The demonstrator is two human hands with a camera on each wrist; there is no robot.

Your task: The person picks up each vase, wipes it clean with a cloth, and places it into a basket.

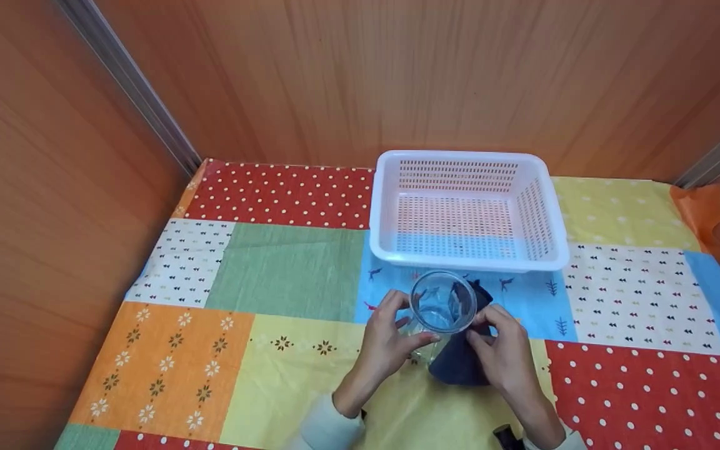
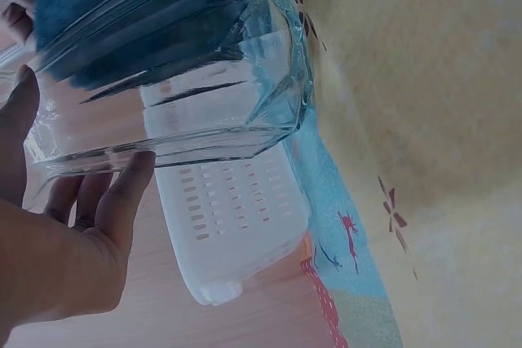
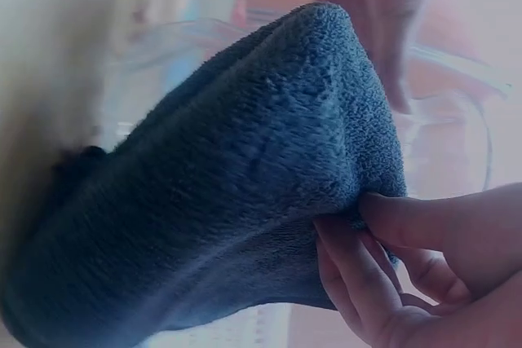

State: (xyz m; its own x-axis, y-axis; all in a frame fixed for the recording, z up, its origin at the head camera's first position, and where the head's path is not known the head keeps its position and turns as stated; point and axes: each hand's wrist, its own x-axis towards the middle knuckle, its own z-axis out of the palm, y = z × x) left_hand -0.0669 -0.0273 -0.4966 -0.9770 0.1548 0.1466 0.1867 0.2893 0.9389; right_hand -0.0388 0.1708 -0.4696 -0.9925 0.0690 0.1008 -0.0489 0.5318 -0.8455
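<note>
In the head view my left hand (image 1: 388, 340) grips a clear, open-topped glass jar (image 1: 425, 322) near its rim, thumb on the near side. The left wrist view shows the jar's angular, thick-walled base (image 2: 281, 95), with the fingers of the left hand (image 2: 73, 242) along its side. A dark blue fuzzy towel (image 1: 460, 362) hangs against the jar's right side. My right hand (image 1: 507, 347) pinches this towel between thumb and fingers close to the rim. Up close in the right wrist view, the folded towel (image 3: 245, 152) covers much of the jar behind it.
A white perforated plastic basket (image 1: 469, 259) stands just beyond the hands, near the wooden back wall (image 1: 347, 81). Patchwork cloth (image 1: 285, 269) covers the table. A small black object (image 1: 507, 436) shows by the right wrist. Wooden panels rise at both sides.
</note>
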